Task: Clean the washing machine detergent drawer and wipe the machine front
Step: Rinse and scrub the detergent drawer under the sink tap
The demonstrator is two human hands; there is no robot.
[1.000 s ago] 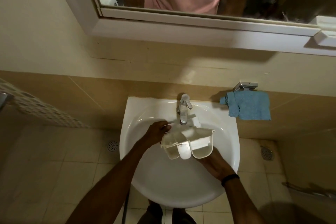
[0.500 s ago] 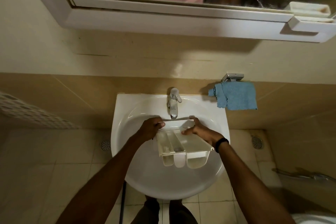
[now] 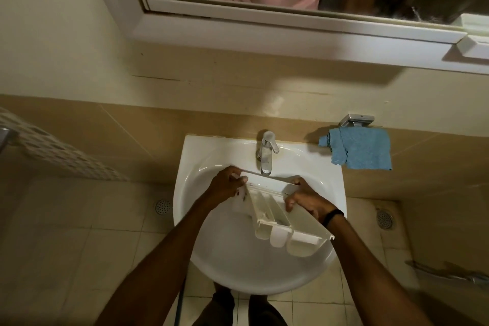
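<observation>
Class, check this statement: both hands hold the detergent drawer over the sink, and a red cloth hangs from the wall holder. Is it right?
No. The head view shows the cloth is blue, not red. The rest stands: the left hand and right hand hold the detergent drawer over the sink, and the cloth hangs from the wall holder.

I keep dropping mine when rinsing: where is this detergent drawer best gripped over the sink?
Grip the detergent drawer at its wide front-panel end near the tap, one hand from each side, as the left hand and right hand do. That probably steadies it and leaves open compartments clear for water.
</observation>
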